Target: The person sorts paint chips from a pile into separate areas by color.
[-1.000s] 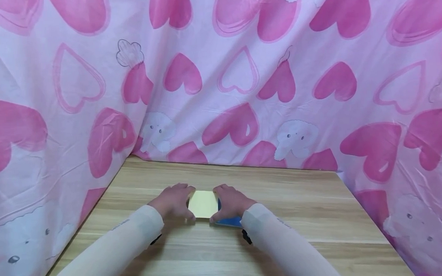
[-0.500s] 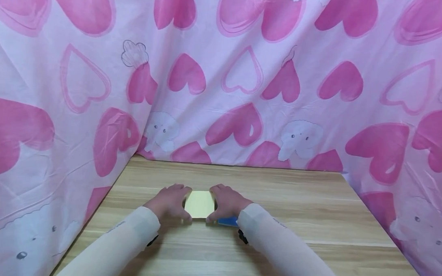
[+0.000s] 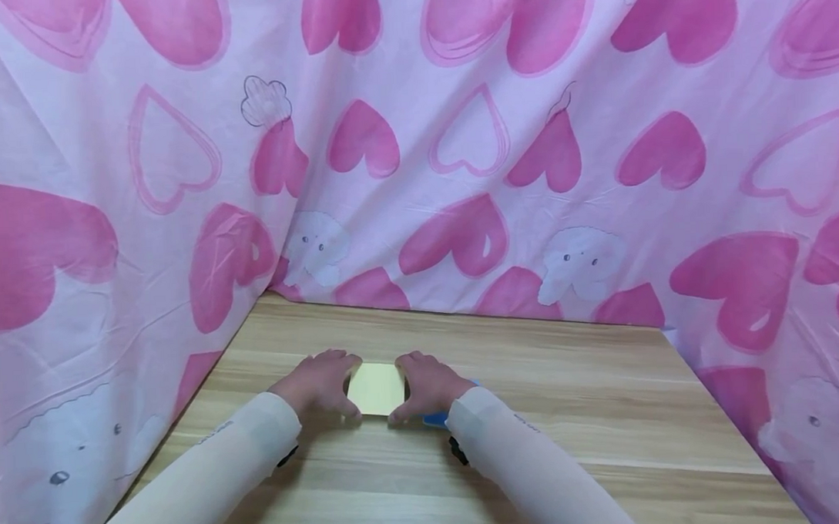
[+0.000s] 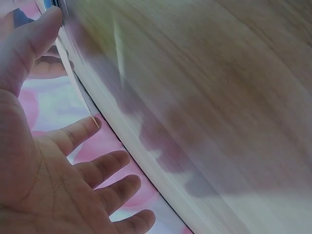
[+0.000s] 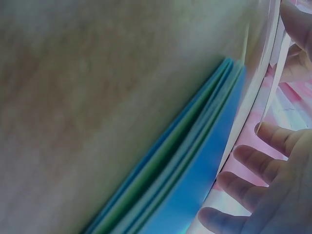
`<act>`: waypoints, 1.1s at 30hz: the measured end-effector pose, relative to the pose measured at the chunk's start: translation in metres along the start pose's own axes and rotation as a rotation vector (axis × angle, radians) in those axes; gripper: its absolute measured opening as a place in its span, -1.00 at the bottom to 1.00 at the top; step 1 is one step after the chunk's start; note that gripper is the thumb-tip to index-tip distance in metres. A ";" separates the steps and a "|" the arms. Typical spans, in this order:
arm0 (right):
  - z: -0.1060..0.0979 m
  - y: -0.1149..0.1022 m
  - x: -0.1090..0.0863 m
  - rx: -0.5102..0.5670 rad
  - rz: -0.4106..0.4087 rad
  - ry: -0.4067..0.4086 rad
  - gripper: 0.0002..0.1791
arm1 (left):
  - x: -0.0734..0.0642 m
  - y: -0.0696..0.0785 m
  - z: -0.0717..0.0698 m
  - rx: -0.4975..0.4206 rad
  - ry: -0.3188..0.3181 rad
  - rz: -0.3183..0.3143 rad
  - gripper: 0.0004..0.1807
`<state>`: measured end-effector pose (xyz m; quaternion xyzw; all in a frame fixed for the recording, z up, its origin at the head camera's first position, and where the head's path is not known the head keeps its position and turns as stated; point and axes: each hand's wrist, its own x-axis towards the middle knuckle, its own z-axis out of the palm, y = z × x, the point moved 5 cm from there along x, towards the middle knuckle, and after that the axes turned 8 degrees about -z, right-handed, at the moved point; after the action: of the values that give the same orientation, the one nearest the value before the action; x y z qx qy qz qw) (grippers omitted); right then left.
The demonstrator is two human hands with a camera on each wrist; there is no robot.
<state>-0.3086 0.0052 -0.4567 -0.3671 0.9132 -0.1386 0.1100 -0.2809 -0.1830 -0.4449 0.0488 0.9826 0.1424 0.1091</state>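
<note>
A thin square sheet of yellow paper (image 3: 376,389) is held level above the table between both hands. My left hand (image 3: 321,383) holds its left side, thumb at the near corner and index fingertip at the far corner. The other fingers of the left hand (image 4: 97,170) spread out, touching nothing. My right hand (image 3: 431,382) holds the right side the same way, with the remaining fingers of the right hand (image 5: 263,180) spread apart. Partly hidden under the right hand and wrist lies a stack of blue and green sheets (image 5: 195,156), whose blue corner (image 3: 435,420) shows beside the sleeve.
The wooden table (image 3: 571,426) stretches out around the hands, and its surface mirrors them faintly. A pink curtain (image 3: 457,137) with hearts and white animal faces hangs along the back and both sides.
Both hands have shifted left across the table with the yellow paper, away from the blue and green stack. The head view has turned slightly left. The grip on the paper stays the same.
</note>
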 end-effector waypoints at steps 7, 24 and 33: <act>0.005 -0.004 0.004 -0.012 0.006 -0.007 0.14 | -0.004 -0.005 0.000 -0.028 -0.008 -0.023 0.09; 0.012 -0.011 0.019 -0.092 -0.022 -0.013 0.12 | -0.012 -0.020 0.001 -0.055 -0.059 -0.147 0.11; 0.013 -0.018 0.023 -0.134 -0.024 -0.022 0.08 | -0.017 -0.024 -0.003 -0.052 -0.061 -0.155 0.08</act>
<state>-0.3095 -0.0259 -0.4652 -0.3863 0.9146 -0.0744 0.0936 -0.2665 -0.2084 -0.4458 -0.0258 0.9755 0.1575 0.1511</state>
